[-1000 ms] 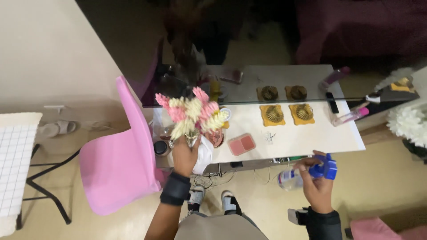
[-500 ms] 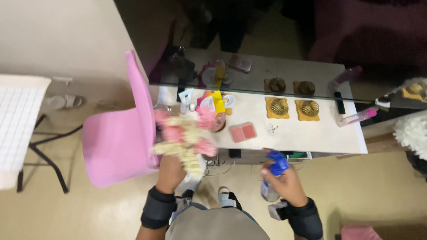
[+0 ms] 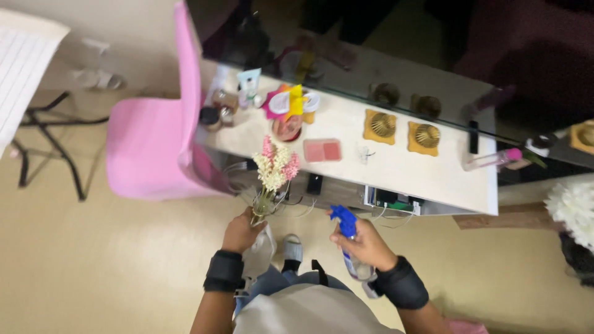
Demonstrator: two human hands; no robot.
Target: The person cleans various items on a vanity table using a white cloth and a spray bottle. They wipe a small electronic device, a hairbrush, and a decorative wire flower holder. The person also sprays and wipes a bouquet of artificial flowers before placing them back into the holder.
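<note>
The small bunch of pink and cream artificial flowers [image 3: 275,170] was clenched in the left hand [image 3: 240,231] before the white bench [image 3: 396,170]. The right hand [image 3: 365,242] grasped a blue-topped clear spray bottle [image 3: 348,238], aimed flowerward; no spray visible yet.

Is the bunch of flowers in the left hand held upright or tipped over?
Upright. The left hand grips the stems at the bottom, and the pink and cream flowers point up, away from the hand.

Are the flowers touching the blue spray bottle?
Apart. The head view shows floor between the flowers in the left hand and the blue spray bottle in the right hand.
</note>
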